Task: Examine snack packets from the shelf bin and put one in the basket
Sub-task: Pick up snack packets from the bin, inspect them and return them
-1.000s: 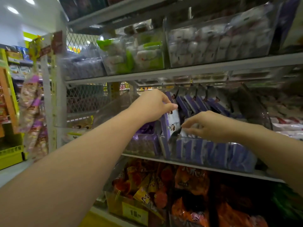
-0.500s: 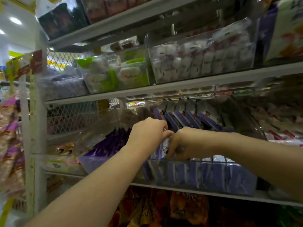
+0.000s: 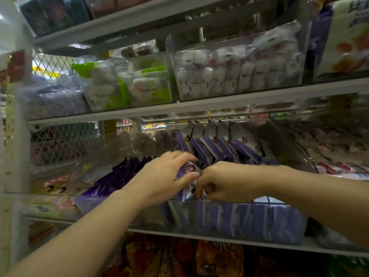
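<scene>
A clear plastic shelf bin [image 3: 247, 220] on the middle shelf holds several purple-and-white snack packets [image 3: 211, 146] standing in a row. Both my hands are inside its front left part. My left hand [image 3: 163, 176] lies over the front packets with fingers bent, fingertips on a purple-and-white packet [image 3: 187, 172]. My right hand [image 3: 221, 180] meets it from the right, its fingers curled down and pinching the same front packet near its lower edge. No basket is in view.
Left of the bin lies a bin of dark purple packets [image 3: 111, 178]. The shelf above carries clear bins of white sweets [image 3: 235, 70] and green-and-white packs [image 3: 127, 84]. Orange bags [image 3: 179, 258] fill the shelf below. A white upright post [image 3: 18, 136] stands left.
The view has moved closer and lower on the shelf. My hands have come together over the front packets, and my left hand has dropped from the raised packet down onto the row.
</scene>
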Available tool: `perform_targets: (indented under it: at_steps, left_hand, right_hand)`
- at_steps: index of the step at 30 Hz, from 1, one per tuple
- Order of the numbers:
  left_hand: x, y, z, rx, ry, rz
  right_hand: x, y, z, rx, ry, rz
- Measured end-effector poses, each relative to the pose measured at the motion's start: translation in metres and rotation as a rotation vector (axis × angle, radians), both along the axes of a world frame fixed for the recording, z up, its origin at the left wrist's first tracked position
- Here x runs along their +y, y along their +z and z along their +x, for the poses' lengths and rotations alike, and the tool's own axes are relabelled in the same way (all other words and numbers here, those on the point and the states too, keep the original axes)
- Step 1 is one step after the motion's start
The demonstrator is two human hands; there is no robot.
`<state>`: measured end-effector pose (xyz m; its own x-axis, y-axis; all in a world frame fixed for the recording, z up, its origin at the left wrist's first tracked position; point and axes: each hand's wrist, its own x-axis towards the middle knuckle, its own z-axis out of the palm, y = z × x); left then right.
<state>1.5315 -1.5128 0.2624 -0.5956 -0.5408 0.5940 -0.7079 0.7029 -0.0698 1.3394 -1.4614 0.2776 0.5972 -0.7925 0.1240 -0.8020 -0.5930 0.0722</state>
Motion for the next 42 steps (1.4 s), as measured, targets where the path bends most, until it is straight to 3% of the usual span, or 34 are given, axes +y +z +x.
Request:
perform_targets:
  at_steps: [8, 11, 15, 18, 29, 38, 42]
  left_hand:
    - [0.0, 0.02, 0.015, -0.054, -0.13, 0.324]
    - [0.001, 0.019, 0.01, -0.035, -0.083, 0.261]
    - [0.0, 0.009, -0.007, -0.116, 0.01, -0.013]
    - [-0.001, 0.001, -0.012, -0.19, 0.028, -0.074]
    - [0.01, -0.002, 0.012, -0.384, -0.042, 0.164]
    - [0.022, -0.01, 0.014, -0.358, -0.031, 0.15]
    - [0.023, -0.01, 0.011, -0.24, -0.052, 0.192]
  right_hand:
    - [0.0, 0.004, -0.002, -0.068, -0.04, -0.036]
    - [0.003, 0.005, -0.004, -0.11, -0.046, -0.022]
    - [0.004, 0.004, -0.005, -0.1, -0.045, -0.045]
    - [0.002, 0.001, -0.007, -0.1, -0.045, -0.057]
    - [-0.008, -0.012, -0.008, -0.155, -0.048, -0.18]
    - [0.002, 0.006, -0.005, -0.511, -0.068, -0.214]
    - [0.022, 0.015, -0.003, -0.904, 0.017, -0.178]
